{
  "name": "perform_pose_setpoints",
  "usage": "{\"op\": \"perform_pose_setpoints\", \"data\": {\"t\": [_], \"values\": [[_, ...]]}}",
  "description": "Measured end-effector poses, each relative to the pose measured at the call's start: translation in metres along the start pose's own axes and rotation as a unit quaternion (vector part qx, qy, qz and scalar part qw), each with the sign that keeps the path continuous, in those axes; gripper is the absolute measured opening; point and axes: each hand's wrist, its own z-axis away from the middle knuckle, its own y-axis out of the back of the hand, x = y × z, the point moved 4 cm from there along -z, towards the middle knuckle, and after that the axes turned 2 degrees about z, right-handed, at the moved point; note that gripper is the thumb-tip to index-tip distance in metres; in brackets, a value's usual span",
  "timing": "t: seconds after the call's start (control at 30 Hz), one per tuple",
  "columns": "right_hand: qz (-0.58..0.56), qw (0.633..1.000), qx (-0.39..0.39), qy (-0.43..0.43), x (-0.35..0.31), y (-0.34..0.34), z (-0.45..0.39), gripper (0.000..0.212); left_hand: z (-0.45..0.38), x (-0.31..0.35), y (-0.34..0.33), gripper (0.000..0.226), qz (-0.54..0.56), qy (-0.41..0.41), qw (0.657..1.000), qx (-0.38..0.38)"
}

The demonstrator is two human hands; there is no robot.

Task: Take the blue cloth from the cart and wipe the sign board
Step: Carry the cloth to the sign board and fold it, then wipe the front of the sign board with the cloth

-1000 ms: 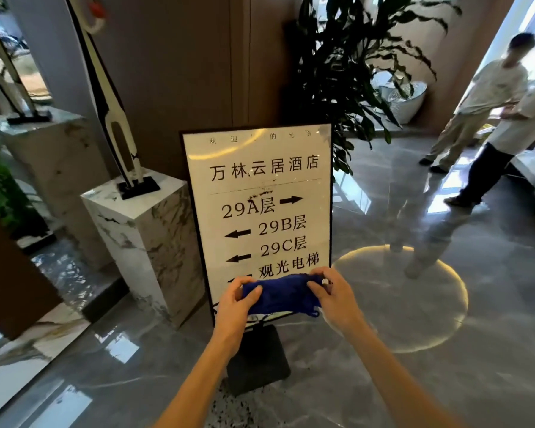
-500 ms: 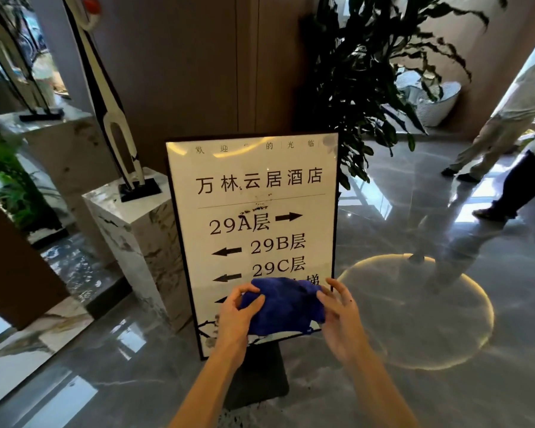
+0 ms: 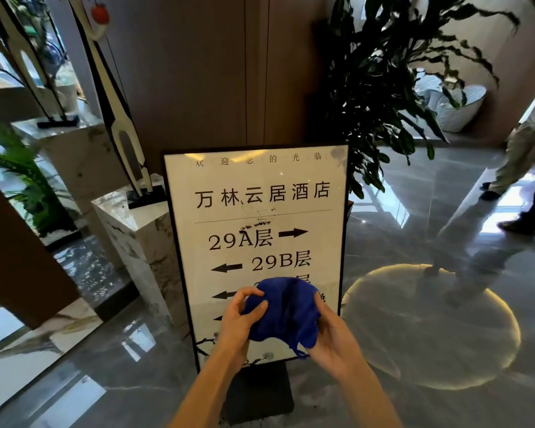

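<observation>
A white, black-framed sign board [image 3: 260,193] stands upright on a dark base, with black lettering and arrows. Dark specks smear its face above the "29A" line. The blue cloth [image 3: 286,310] is bunched in front of the board's lower part and hides some lettering. My left hand [image 3: 240,319] pinches the cloth's left edge. My right hand [image 3: 332,338] holds its right side from below. Whether the cloth touches the board I cannot tell. No cart is in view.
A white marble pedestal [image 3: 130,230] with a tall sculpture stands just left of the board. A large leafy plant [image 3: 380,88] rises behind on the right. Two people [image 3: 525,156] walk across the glossy grey floor at the far right.
Both hands have gathered the stretched cloth into a rounder bunch and lifted it higher on the board. The view has moved closer to the board; the people have shifted right.
</observation>
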Motion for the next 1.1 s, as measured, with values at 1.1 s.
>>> {"op": "perform_pose_setpoints", "data": {"t": [1.1], "values": [[0.280,0.886,0.180,0.323,-0.170,-0.025,-0.053,0.046,-0.083,0.089,0.118,0.056,-0.280,-0.263,0.900,0.207]]}}
